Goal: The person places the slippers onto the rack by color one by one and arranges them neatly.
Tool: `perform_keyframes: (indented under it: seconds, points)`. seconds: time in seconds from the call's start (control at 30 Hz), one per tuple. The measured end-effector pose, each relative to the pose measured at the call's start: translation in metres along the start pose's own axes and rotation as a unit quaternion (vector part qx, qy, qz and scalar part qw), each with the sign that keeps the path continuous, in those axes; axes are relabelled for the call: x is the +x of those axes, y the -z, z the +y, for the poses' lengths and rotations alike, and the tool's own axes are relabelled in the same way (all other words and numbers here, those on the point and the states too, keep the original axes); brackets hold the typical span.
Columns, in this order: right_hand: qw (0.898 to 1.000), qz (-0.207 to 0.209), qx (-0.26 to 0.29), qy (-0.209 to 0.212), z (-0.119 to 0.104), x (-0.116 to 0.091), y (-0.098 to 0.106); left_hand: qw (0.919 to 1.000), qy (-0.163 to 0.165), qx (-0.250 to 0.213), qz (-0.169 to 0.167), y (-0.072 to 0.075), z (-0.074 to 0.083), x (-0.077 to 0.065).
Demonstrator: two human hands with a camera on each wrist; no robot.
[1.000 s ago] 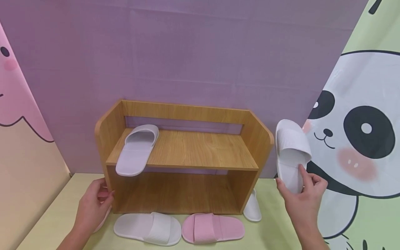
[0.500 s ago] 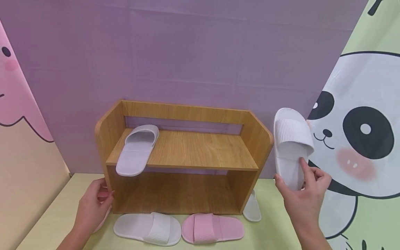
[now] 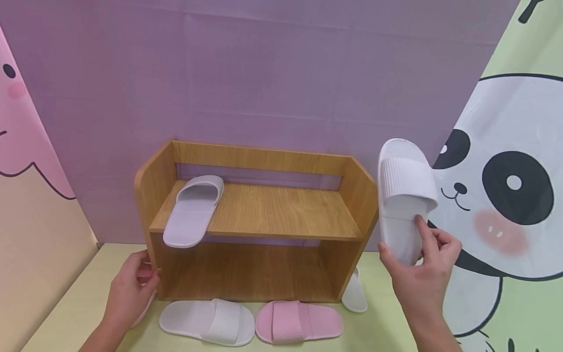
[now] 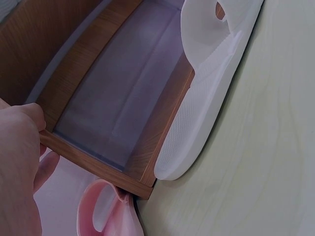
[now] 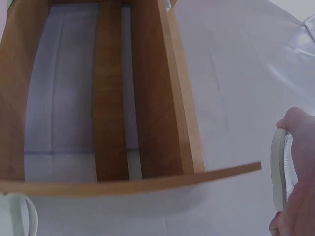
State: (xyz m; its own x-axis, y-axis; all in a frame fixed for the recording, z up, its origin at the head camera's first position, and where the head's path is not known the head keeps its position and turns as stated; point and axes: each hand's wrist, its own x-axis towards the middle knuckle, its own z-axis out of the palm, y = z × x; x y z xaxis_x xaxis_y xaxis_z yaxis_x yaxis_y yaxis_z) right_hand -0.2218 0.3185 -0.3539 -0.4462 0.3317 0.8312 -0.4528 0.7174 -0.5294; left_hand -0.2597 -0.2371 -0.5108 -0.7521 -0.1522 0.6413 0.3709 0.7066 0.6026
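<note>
A small two-tier wooden shoe rack (image 3: 286, 210) stands on the pale table. My left hand (image 3: 129, 288) grips the front edge of its left side panel, low down; in the left wrist view, fingers (image 4: 29, 118) lie against the wood. Beyond the right panel, my right hand (image 3: 424, 274) pinches a white slipper (image 3: 406, 181) by the heel, thumb on one side and fingers on the other. That slipper is raised with its toe up and its ribbed strap facing me. Another white slipper (image 3: 189, 220) lies on the upper shelf at the left, heel over the front edge.
Along the rack's front lie a white slipper (image 3: 189, 318) and a pink slipper (image 3: 323, 320). One more white slipper (image 3: 355, 293) shows beside the right panel. A pink slipper (image 4: 98, 211), partly hidden behind my left hand, lies by the left panel. A purple cloth (image 3: 264, 73) hangs behind.
My right hand has lifted the white slipper higher and lately shifted it slightly left, so it now overlaps the right panel's edge. My left hand and the rack have stayed put.
</note>
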Motion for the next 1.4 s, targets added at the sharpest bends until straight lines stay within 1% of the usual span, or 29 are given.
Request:
perform_keyframes:
  seconds: [0.13,0.3,0.4,0.57,0.77,1.07,1.3,1.4]
  points:
    - [1.000,-0.010,0.006,0.011,-0.009,-0.003,-0.008,1.0000,0.005,0.000,-0.002,0.000,0.000,0.000]
    - [0.998,-0.011,0.036,0.041,-0.015,-0.005,-0.020,0.9999,0.013,-0.004,-0.009,-0.001,-0.001,0.000]
    - [0.998,-0.026,0.044,0.045,-0.021,-0.007,-0.027,0.9999,0.013,-0.005,-0.009,-0.001,-0.001,0.001]
    - [0.997,-0.060,0.036,0.046,-0.032,-0.013,-0.035,0.9999,0.008,-0.008,-0.009,-0.001,0.000,0.001]
    - [0.993,-0.085,0.046,0.061,-0.039,-0.019,-0.047,0.9999,0.007,-0.008,-0.010,-0.002,0.000,0.001]
    - [0.987,-0.125,0.077,0.067,-0.050,-0.027,-0.067,0.9999,0.005,-0.012,-0.005,-0.002,-0.002,0.001]
    - [0.982,-0.165,0.081,0.052,-0.061,-0.032,-0.082,0.9999,0.002,-0.010,-0.003,-0.001,-0.001,0.001]
    - [0.979,-0.176,0.085,0.050,-0.066,-0.033,-0.088,0.9999,0.000,-0.010,-0.001,-0.001,-0.001,0.000]
